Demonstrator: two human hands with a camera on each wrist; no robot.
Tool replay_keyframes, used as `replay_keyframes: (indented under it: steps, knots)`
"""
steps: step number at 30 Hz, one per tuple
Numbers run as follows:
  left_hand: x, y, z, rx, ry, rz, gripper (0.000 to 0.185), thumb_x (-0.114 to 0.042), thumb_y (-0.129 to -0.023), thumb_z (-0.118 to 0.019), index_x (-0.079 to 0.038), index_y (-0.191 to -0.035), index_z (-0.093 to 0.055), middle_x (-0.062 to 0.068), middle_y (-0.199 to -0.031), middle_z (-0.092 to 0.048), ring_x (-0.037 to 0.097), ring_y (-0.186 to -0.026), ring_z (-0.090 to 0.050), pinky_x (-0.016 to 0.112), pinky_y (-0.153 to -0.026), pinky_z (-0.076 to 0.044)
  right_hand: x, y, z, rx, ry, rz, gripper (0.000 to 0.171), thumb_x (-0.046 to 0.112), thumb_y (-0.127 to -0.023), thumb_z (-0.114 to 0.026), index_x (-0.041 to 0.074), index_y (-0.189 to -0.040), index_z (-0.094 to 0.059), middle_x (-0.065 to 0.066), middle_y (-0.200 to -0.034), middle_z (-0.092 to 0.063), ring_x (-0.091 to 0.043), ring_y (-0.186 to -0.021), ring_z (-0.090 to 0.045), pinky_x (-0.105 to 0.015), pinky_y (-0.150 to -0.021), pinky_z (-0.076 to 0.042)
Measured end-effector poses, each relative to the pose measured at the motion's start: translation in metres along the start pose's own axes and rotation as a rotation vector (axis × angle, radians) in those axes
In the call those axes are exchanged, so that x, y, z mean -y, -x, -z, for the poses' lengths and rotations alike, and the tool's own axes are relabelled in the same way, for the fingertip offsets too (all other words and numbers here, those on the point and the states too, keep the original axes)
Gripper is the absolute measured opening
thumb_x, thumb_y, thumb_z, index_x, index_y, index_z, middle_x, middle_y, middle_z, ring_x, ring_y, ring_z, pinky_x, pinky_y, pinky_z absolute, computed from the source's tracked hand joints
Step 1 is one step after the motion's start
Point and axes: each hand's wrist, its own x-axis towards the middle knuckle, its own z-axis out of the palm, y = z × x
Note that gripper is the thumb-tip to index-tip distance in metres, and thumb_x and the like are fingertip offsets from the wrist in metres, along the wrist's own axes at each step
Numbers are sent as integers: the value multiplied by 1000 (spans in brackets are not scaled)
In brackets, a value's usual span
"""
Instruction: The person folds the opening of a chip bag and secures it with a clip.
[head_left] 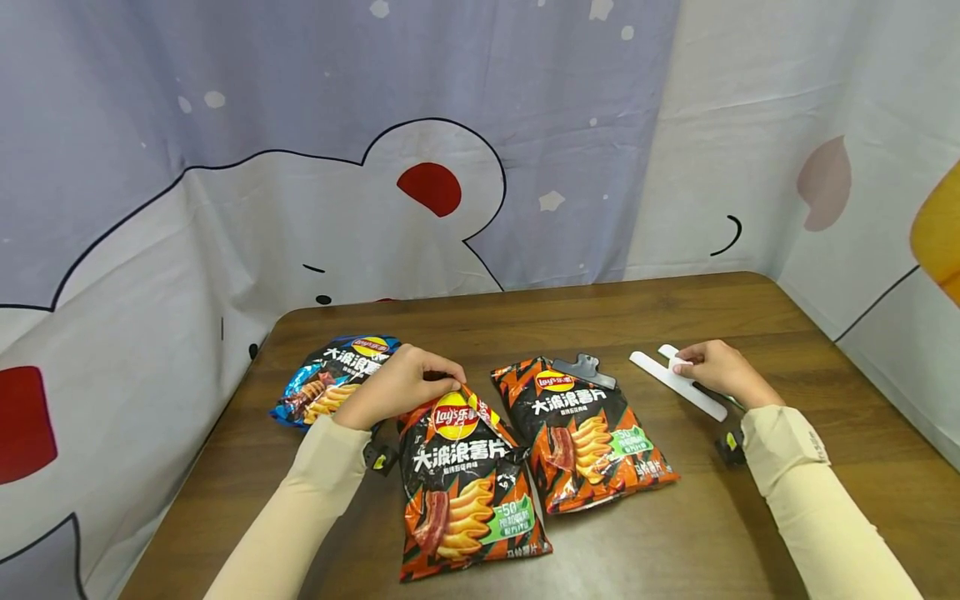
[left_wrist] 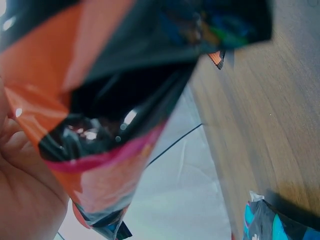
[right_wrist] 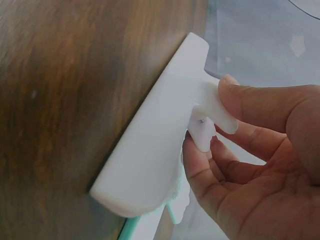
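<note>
Three Lay's chip bags lie on the wooden table. My left hand grips the top edge of the middle orange-and-black bag; its crumpled foil fills the left wrist view. A second orange-and-black bag lies to the right with a black clip on its top. A blue bag lies to the left, partly behind my left hand. My right hand pinches the handle of a long white bag clip, which lies on the table; the clip and my fingers show close up.
A cartoon-print curtain hangs behind the table and around its sides. Wrist cameras sit on both forearms. The table's far edge meets the curtain; its right edge runs near my right arm.
</note>
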Motion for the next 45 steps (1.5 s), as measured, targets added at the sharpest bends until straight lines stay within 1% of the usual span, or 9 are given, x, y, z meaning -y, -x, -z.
replay_keyframes:
  steps: [6,14,17,20,27,30,34,38,45]
  knots:
    - [0,-1,0,1,2,6,13,-14,-92,-65,-17,-98,-76,0,-89,-73,5,-52,-47,21,-54,-40,1,-1,1,-1,-7,-15,39,18,-91,-62,-14,-113,-62,-31,-109,-64,-39,-94,-63,-48,-79,-49]
    - [0,-2,0,7,14,-6,13,-13,-92,-64,-15,-99,-76,1,-88,-73,4,-47,-41,21,-51,-36,4,3,3,-21,-45,-68,42,23,-91,-62,-11,-116,-63,-30,-111,-65,-38,-96,-63,-45,-77,-49]
    - [0,-2,0,20,22,5,14,-13,-93,-64,-15,-99,-76,1,-86,-72,5,-44,-35,21,-49,-33,6,3,3,-26,-65,-70,43,25,-92,-62,-10,-117,-63,-29,-111,-65,-37,-96,-63,-44,-77,-49]
    - [0,-2,1,34,34,13,14,-13,-93,-63,-15,-100,-75,-1,-75,-69,5,-41,-31,20,-47,-31,8,3,2,-34,-82,-60,45,27,-92,-62,-10,-118,-63,-28,-112,-65,-36,-96,-63,-44,-78,-49]
    - [-1,-2,-1,28,32,7,13,-14,-92,-65,-15,-99,-76,1,-91,-73,4,-44,-37,21,-49,-35,22,4,4,-20,-154,-38,47,30,-95,-61,-7,-124,-60,-28,-117,-64,-36,-101,-63,-46,-81,-50]
    - [-2,-2,-1,25,32,-1,13,-14,-92,-65,-15,-100,-76,2,-92,-73,5,-45,-41,21,-50,-37,31,4,4,-24,-184,-36,48,30,-95,-61,-6,-126,-59,-28,-119,-63,-35,-102,-62,-42,-81,-51]
    - [-2,-3,-1,22,28,-4,13,-14,-92,-65,-15,-99,-76,2,-93,-74,5,-48,-46,21,-51,-39,43,6,6,-28,-228,-37,47,28,-94,-62,-5,-127,-59,-27,-120,-63,-29,-100,-63,-32,-78,-51]
    - [-3,-2,0,19,16,-4,13,-14,-92,-64,-16,-99,-76,1,-89,-73,4,-46,-43,21,-51,-37,55,6,7,-30,-273,-21,47,26,-92,-64,-5,-127,-59,-26,-117,-64,-19,-92,-65,-26,-74,-49]
    - [-5,-2,1,13,5,-7,13,-13,-92,-64,-16,-98,-76,1,-87,-73,4,-49,-47,20,-53,-39,69,4,7,-49,-253,36,45,25,-91,-66,-5,-124,-62,-22,-112,-68,-6,-86,-62,-21,-74,-48]
